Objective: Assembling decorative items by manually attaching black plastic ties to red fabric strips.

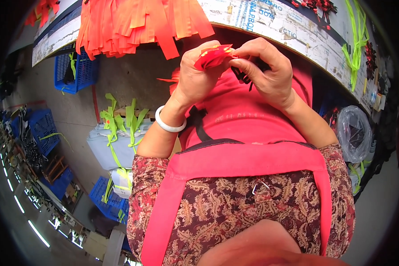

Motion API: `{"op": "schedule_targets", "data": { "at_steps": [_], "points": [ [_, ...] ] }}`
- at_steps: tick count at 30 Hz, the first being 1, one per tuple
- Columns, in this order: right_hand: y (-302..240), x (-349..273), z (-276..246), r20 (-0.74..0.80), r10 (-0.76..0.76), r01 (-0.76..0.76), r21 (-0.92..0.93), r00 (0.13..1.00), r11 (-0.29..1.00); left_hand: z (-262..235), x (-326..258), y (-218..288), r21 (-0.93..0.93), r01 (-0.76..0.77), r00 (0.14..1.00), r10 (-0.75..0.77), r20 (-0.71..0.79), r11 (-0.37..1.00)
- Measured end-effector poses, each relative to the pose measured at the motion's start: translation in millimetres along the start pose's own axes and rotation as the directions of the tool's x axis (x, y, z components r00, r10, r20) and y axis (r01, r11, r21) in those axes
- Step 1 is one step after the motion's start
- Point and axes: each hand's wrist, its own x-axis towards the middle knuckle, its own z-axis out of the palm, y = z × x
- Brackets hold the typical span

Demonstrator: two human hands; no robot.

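My left hand (pixel 196 73) is closed round a bundle of red-orange fabric strips (pixel 212 58), whose ends fan out above the fingers. Some strip ends also stick out on the far side of that wrist. Close beside it, my right hand (pixel 270 66) pinches at the tips of the bundle with thumb and forefinger. Small black pieces (pixel 240 76), perhaps straps or clips, hang under the right fingers; their exact kind is unclear. A large pile of orange strips (pixel 133 24) drapes over the table edge ahead of my left hand.
The worktable (pixel 60 37) has a patchy, worn edge. Lime-green strips (pixel 357 46) hang over its right end, near a clear plastic bag (pixel 354 133). Left on the floor are a blue crate (pixel 77 73) and a grey bundle (pixel 99 148) tied with lime strips.
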Motion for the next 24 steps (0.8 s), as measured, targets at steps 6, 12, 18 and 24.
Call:
{"op": "schedule_targets", "data": {
  "at_steps": [6,12,18,24],
  "points": [
    [1.2,1.6,1.7,-0.020,-0.042,0.042,0.003,0.999,0.999,-1.8,-0.4,4.0,-0.036,0.092,0.996,-0.092,0.012,0.995],
    [1.1,0.0,2.0,0.014,-0.002,0.002,0.018,1.000,1.000,-7.8,1.7,-0.7,-0.138,0.146,0.984,-0.130,0.121,0.980],
    [-4.5,1.4,2.8,0.051,0.096,-0.097,0.027,0.994,0.995,-6.0,-2.3,-6.5,-0.165,0.112,0.991,-0.099,0.090,0.980],
    [-1.4,-0.3,3.5,0.037,0.053,-0.053,0.009,0.998,0.999,-12.4,-4.6,-6.8,-0.398,0.440,0.898,-0.381,0.220,0.805]
  ]
}}
